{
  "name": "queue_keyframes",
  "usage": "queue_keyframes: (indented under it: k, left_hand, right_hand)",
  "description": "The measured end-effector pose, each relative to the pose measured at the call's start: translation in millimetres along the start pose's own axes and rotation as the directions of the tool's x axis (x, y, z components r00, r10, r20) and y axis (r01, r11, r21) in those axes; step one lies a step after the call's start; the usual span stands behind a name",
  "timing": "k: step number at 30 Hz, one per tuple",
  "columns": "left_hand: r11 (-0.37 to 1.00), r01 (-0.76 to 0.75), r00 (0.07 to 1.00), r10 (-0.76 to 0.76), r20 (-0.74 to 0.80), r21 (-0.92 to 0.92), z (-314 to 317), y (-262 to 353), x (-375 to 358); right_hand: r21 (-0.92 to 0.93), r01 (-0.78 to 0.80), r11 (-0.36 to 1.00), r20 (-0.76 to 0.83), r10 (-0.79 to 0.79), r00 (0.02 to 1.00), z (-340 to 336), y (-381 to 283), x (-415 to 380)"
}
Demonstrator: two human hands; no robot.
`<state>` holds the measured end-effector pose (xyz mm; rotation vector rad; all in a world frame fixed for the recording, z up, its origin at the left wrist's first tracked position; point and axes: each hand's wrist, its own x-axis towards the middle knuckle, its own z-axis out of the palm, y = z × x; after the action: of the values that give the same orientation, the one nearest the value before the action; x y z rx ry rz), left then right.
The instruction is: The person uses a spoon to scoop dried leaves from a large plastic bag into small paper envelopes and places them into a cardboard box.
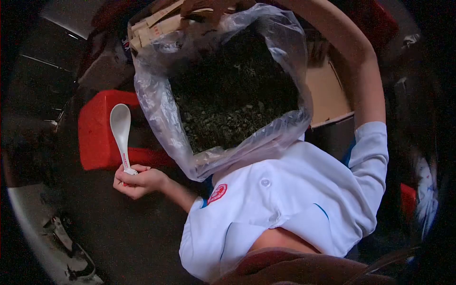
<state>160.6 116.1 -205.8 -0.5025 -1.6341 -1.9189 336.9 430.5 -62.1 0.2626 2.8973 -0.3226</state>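
My left hand [137, 182] is closed around the handle of a white plastic spoon [120, 124], whose bowl points up and away from me. The spoon sits left of a large clear plastic bag [156, 102] filled with dark green dried leaves [232, 99]. The bag leans open against my chest. My right arm curves around the bag's right side, and my right hand [209, 10] grips its far rim at the top edge of the view, partly cut off and in shadow.
A red plastic crate or stool [97, 133] stands just behind the spoon. Brown cardboard pieces [154, 23] lie beyond the bag, and a cardboard box [327, 95] is to its right. The floor around is dark. My white uniform shirt [285, 199] fills the lower middle.
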Motion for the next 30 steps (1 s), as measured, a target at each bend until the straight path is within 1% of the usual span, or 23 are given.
queue_keyframes:
  k: [2, 3, 4, 5, 7, 8, 9, 10, 11, 12, 13, 14, 15, 16, 17, 19, 20, 23, 24, 27, 30]
  left_hand:
    - [0.998, -0.029, 1.0, 0.028, -0.006, -0.061, -2, -12, 3]
    - [0.995, -0.047, 0.999, 0.046, -0.015, -0.093, -2, -19, 4]
    - [0.993, -0.036, 0.999, 0.032, -0.039, -0.11, -1, -22, 5]
    - [0.989, -0.002, 0.999, -0.004, -0.042, -0.15, 2, -22, 5]
    - [0.97, 0.073, 0.995, -0.086, -0.047, -0.234, 4, -14, 3]
    - [0.871, -0.485, 0.866, 0.491, -0.092, 0.079, 8, -14, 18]
    - [0.912, -0.406, 0.914, 0.403, -0.056, -0.059, 9, -12, 12]
    - [0.932, -0.306, 0.951, 0.308, -0.019, -0.195, 12, -1, 5]
    - [0.928, -0.195, 0.977, 0.212, 0.017, -0.317, 16, 9, -2]
    - [0.715, -0.697, 0.716, 0.698, -0.006, 0.056, 13, 16, 13]
    - [0.568, -0.813, 0.578, 0.813, 0.067, 0.129, 14, 18, 17]
    - [0.394, -0.902, 0.419, 0.897, 0.137, 0.179, 14, 20, 21]
    - [0.58, -0.814, 0.573, 0.809, 0.127, -0.02, 18, 22, 13]
    - [0.642, -0.734, 0.619, 0.767, 0.169, -0.223, 26, 26, 9]
    - [0.679, -0.609, 0.661, 0.72, 0.211, -0.409, 32, 30, 6]
    - [0.542, -0.429, 0.583, 0.777, 0.237, -0.723, 42, 40, 5]
    - [0.478, -0.526, 0.47, 0.853, 0.228, -0.703, 44, 51, 6]
    - [0.365, -0.6, 0.373, 0.915, 0.155, -0.712, 43, 52, 8]
    - [0.341, -0.649, 0.351, 0.927, 0.13, -0.68, 43, 50, 8]
    - [0.331, -0.655, 0.31, 0.938, 0.158, -0.679, 40, 48, 7]
    - [0.332, -0.571, 0.248, 0.941, 0.228, -0.751, 35, 51, 11]
  right_hand:
    - [0.039, 0.005, 0.999, -0.034, -0.004, 0.999, 18, 33, 20]
    - [0.052, 0.013, 0.999, -0.055, -0.01, 0.998, 20, 36, 27]
    - [0.176, 0.009, 0.984, 0.0, -0.009, 1.0, 15, 42, 25]
    - [0.255, 0.028, 0.967, -0.107, -0.001, 0.994, 11, 26, 12]
    - [0.393, 0.091, 0.915, -0.303, 0.035, 0.952, 13, -5, -20]
    - [0.289, 0.203, 0.936, -0.45, -0.055, 0.892, 24, -7, -18]
    - [0.224, 0.234, 0.946, -0.544, -0.078, 0.836, 39, -12, -27]
    - [0.129, 0.368, 0.921, -0.616, -0.216, 0.757, 53, -17, -29]
    - [0.023, 0.486, 0.874, -0.672, -0.346, 0.655, 64, -24, -32]
    - [0.138, 0.451, 0.882, -0.641, -0.267, 0.72, 74, -35, -41]
    - [0.248, 0.403, 0.881, -0.602, -0.185, 0.776, 84, -46, -50]
    - [0.042, 0.41, 0.911, -0.685, -0.272, 0.676, 93, -52, -51]
    - [-0.171, 0.382, 0.908, -0.736, -0.376, 0.563, 101, -58, -52]
    - [0.001, 0.398, 0.917, -0.748, -0.263, 0.609, 112, -53, -53]
    - [0.058, 0.413, 0.909, -0.773, -0.221, 0.594, 116, -60, -58]
    - [0.339, 0.452, 0.825, -0.721, -0.081, 0.688, 122, -70, -66]
    - [0.327, 0.48, 0.814, -0.734, -0.101, 0.671, 124, -69, -63]
    - [0.375, 0.441, 0.816, -0.672, -0.088, 0.735, 128, -69, -62]
    - [0.339, 0.478, 0.811, -0.7, -0.122, 0.703, 132, -66, -57]
    - [0.399, 0.533, 0.746, -0.689, -0.14, 0.711, 131, -64, -56]
    - [0.52, 0.473, 0.711, -0.641, -0.041, 0.766, 136, -59, -58]
